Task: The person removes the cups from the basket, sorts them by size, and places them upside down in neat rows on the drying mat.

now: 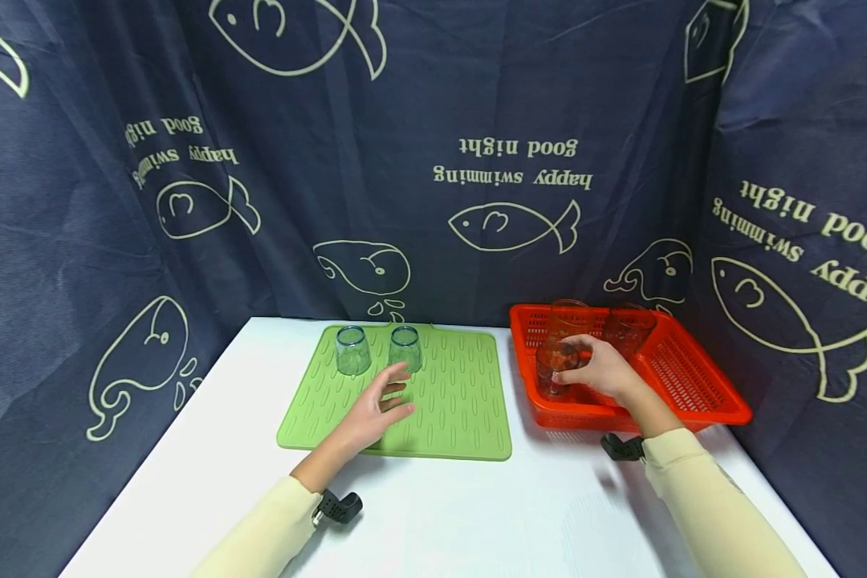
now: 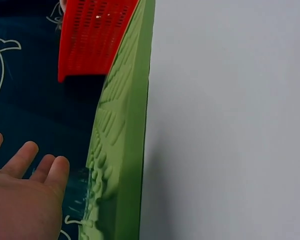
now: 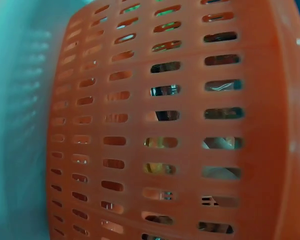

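In the head view my right hand (image 1: 601, 368) reaches into the red plastic basket (image 1: 701, 373) and grips a clear drinking glass (image 1: 551, 365) near its left side, thumb and fingers about it. Two more glasses, one (image 1: 569, 317) at the back and another (image 1: 630, 323) to its right, stand in the basket. My left hand (image 1: 372, 411) hovers over the green mat (image 1: 462, 401) with fingers spread and holds nothing. Just beyond it, a glass (image 1: 405, 350) stands on the mat beside a second glass (image 1: 352, 352). The basket's slotted wall (image 3: 185, 130) hides the right hand in the right wrist view.
Mat and basket sit on a white table (image 1: 477, 514), the basket to the right of the mat. A dark blue curtain (image 1: 405, 160) with fish drawings surrounds the back and sides. Black wrist cameras sit on both wrists.
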`<state>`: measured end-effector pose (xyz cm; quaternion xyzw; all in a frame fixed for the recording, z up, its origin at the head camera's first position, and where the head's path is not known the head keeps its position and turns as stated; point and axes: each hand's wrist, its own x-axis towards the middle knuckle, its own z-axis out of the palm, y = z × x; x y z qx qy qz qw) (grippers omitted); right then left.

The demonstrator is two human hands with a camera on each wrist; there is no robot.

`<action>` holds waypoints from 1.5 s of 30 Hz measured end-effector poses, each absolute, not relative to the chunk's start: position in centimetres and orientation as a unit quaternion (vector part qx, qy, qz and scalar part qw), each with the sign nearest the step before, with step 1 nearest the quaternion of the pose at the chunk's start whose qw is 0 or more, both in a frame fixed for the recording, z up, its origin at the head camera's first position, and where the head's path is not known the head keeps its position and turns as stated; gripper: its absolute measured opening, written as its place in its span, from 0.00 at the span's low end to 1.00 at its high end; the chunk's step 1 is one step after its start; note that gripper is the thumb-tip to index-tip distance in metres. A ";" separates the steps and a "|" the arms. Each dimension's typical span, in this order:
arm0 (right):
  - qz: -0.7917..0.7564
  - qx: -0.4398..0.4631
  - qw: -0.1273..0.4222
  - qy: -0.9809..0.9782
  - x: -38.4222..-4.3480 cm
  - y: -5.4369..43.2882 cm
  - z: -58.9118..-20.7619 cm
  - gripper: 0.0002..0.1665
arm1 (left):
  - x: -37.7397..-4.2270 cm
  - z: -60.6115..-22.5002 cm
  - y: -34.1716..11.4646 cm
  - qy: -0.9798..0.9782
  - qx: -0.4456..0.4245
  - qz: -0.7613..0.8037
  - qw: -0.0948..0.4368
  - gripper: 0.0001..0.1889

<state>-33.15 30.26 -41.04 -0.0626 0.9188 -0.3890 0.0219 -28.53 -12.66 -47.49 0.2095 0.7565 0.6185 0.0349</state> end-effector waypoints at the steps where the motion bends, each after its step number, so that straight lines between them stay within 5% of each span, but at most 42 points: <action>1: -0.394 -0.062 0.020 0.917 -33.1 30.3 -41.0 0.50 | -28.6 -47.5 -12.5 0.756 0.211 0.619 0.035 0.40; 45: -0.454 -0.164 -0.107 0.869 -28.0 25.9 -38.6 0.41 | -29.7 -44.9 -8.4 0.729 0.248 0.637 0.021 0.37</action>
